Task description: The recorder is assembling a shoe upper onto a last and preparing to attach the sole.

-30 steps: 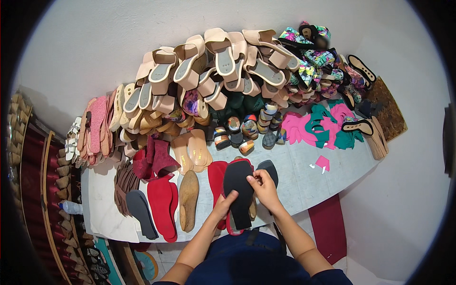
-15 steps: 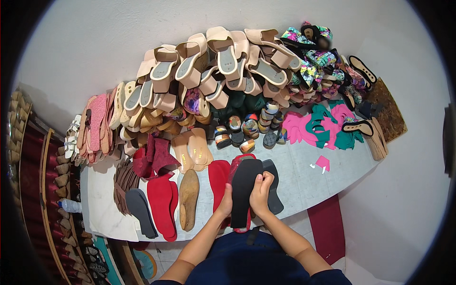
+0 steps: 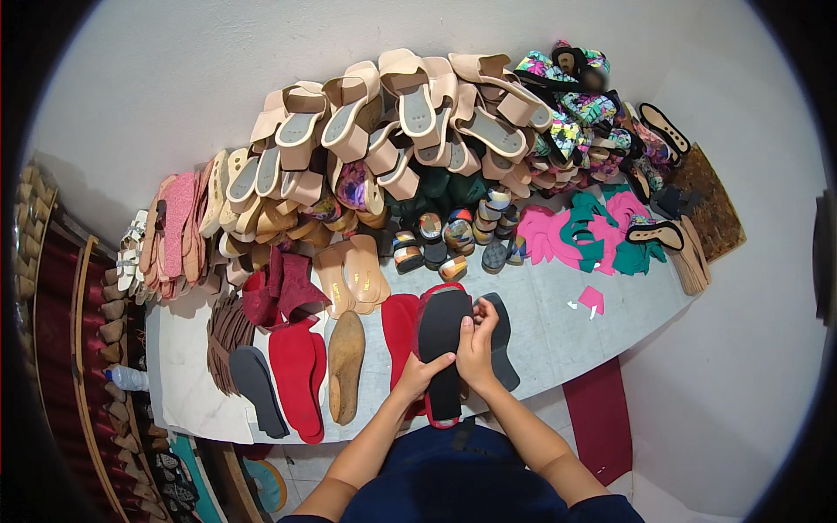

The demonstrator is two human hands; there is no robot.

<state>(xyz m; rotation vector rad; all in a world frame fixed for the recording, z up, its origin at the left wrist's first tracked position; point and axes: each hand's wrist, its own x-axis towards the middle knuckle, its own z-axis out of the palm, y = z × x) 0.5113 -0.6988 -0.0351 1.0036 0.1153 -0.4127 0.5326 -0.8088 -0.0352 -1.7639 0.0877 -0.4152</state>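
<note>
A black shoe sole [image 3: 443,327] is up in both hands, toe away from me, with a red edge of material showing beneath it. My left hand [image 3: 422,376] grips its left side, thumb lying across the black face. At the right edge, my right hand [image 3: 476,350] holds on, thumb on top and fingers around the side. Partly behind the right hand lies a dark grey sole [image 3: 501,349]. To the left, a red sole piece [image 3: 399,327] rests on the table. Further left are a wooden shoe last [image 3: 347,366], stacked red soles [image 3: 296,379] and grey soles [image 3: 258,390].
Beige heeled sandals [image 3: 410,105] are heaped along the table's back, with patterned sandals [image 3: 575,122] at the right. Small covered heels [image 3: 458,235] stand in the middle. Pink and green cutouts [image 3: 584,231] lie at right. Shelves of lasts [image 3: 113,331] flank the left side.
My left hand has slid its thumb from the sole's edge onto its face. My right hand's fingers have shifted and straightened somewhat. The sole has moved slightly left.
</note>
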